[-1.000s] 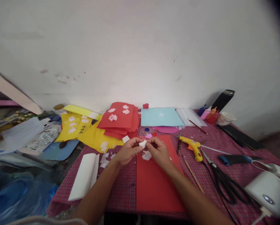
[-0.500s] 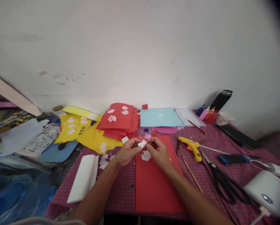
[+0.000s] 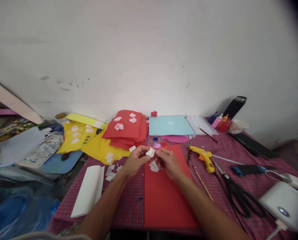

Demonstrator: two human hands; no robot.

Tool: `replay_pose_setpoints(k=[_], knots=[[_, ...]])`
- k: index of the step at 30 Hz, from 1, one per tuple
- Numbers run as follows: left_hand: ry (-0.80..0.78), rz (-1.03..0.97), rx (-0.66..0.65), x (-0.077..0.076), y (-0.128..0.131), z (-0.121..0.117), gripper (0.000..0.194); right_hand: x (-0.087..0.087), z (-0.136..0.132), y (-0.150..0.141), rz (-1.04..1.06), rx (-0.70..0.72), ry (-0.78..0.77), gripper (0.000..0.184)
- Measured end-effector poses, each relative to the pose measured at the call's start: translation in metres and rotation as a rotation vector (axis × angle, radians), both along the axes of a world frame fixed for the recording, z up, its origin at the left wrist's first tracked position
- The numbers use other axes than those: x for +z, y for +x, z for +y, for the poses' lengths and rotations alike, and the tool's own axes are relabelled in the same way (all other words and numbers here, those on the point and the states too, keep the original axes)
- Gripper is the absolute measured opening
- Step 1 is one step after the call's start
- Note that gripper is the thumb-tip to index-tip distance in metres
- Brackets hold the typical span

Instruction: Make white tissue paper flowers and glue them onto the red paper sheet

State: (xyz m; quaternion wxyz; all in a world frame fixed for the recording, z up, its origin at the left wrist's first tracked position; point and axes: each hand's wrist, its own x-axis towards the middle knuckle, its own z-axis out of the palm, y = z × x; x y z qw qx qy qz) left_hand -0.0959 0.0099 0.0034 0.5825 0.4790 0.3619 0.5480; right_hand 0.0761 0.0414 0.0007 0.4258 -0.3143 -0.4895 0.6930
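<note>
Pinched in the fingers of my left hand [image 3: 136, 162] is a small piece of white paper [image 3: 150, 152], cut with pointed tips along its top edge. The fingertips of my right hand [image 3: 168, 162] are closed at the right edge of that paper piece. Both hands hover over the upper part of a red paper sheet [image 3: 167, 203]. Just below the fingers, a white paper flower [image 3: 154, 166] lies on this sheet, partly covered by my right hand. Small white paper scraps [image 3: 110, 173] lie left of my left hand.
A yellow glue gun [image 3: 202, 155], black-handled scissors [image 3: 235, 193] and a wooden stick [image 3: 203, 183] lie to the right. Folded white paper [image 3: 86, 190] is at the left. Behind are red cards [image 3: 124, 130] with flowers, a light-blue sheet [image 3: 171, 125] and paint bottles [image 3: 221, 122].
The white paper piece has turned a little, showing its pointed edge more upright. My right fingers have shifted slightly down and curled more at its edge.
</note>
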Motion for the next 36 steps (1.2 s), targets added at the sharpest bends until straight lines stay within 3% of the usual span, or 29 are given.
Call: replay_pose_setpoints(k=[17, 36], knots=[[0.035, 0.041, 0.021, 0.0007, 0.0004, 0.0006, 0.030, -0.0028, 0.0006, -0.0016, 0.010, -0.007, -0.056, 0.015], [0.060, 0.124, -0.015, -0.0020, -0.0028, 0.0007, 0.046, -0.0020, 0.0013, -0.0010, -0.033, 0.021, -0.022, 0.016]])
